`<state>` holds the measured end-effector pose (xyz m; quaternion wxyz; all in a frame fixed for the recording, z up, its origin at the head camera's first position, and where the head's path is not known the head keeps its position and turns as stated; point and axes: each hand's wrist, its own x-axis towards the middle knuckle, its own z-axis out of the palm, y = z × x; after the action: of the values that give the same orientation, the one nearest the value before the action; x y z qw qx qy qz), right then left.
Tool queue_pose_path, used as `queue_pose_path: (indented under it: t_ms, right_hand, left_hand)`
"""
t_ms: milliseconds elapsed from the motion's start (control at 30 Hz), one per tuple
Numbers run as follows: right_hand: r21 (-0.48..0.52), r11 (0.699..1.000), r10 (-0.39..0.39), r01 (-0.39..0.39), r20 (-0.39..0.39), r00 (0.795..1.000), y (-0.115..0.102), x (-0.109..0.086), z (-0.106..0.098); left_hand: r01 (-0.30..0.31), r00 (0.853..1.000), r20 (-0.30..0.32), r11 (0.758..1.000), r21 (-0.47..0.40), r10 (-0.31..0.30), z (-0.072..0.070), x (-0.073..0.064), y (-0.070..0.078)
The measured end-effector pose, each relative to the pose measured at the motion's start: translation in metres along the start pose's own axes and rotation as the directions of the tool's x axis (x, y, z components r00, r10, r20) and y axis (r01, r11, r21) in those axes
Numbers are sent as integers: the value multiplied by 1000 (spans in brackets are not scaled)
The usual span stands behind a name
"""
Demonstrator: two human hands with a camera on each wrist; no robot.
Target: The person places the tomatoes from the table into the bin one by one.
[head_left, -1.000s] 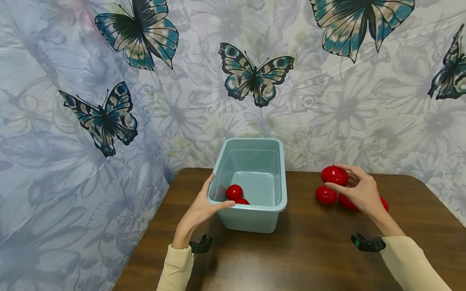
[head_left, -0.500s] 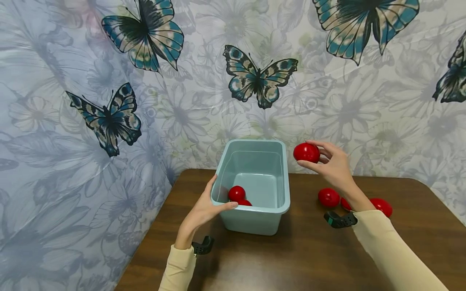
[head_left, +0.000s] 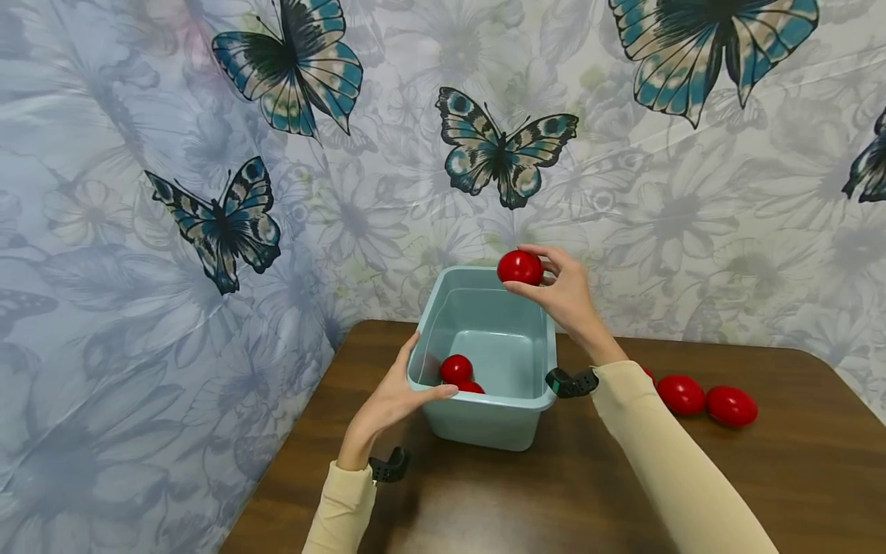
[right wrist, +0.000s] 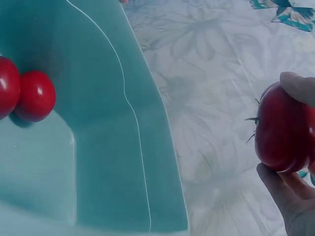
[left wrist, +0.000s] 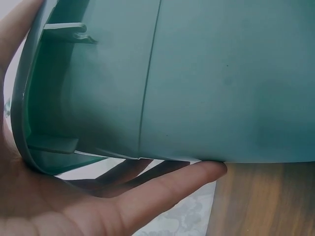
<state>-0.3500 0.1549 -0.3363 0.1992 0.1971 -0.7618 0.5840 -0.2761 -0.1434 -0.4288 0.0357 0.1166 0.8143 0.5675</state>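
Note:
My right hand (head_left: 573, 298) holds a red tomato (head_left: 519, 267) between thumb and fingers, above the far right rim of a light teal plastic bin (head_left: 484, 423). Green stem leaves show on this tomato (right wrist: 281, 132) in the right wrist view. At the bin's near left corner, my left hand (head_left: 389, 402) grips it, thumb over the near rim and fingers along the left outer side. The left wrist view has the bin's outer wall (left wrist: 221, 83) beside the fingers. Inside lie two tomatoes, one (head_left: 456, 369) fully visible and another (head_left: 472, 388) partly behind the near rim.
More tomatoes lie on the brown wooden table (head_left: 484, 508) to the right: one (head_left: 681, 395) touching or close to another (head_left: 731, 405), and a third mostly hidden by the right sleeve (head_left: 664, 454). A butterfly-printed cloth (head_left: 388, 177) hangs behind the table.
The right hand has lifted a tomato from the group on the right and carried it left, over the bin. My left hand keeps its grip on the bin. The head view has shifted slightly.

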Motion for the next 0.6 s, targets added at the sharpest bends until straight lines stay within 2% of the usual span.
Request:
queue_pose_path:
  t_ms: [267, 400, 600]
  right_hand:
    - [-36, 999, -24, 24, 12, 1000, 7, 8, 12]
    - [-66, 998, 1, 2, 38, 999, 13, 6, 16]
    - [-78, 997, 22, -18, 55, 998, 19, 7, 16]
  left_hand:
    - [-14, 1000, 22, 1000, -25, 15, 1, 2, 0]
    - [4, 1000, 14, 1000, -15, -4, 0, 0, 0]
    - [-11, 1000, 14, 1000, -19, 11, 0, 2, 0]
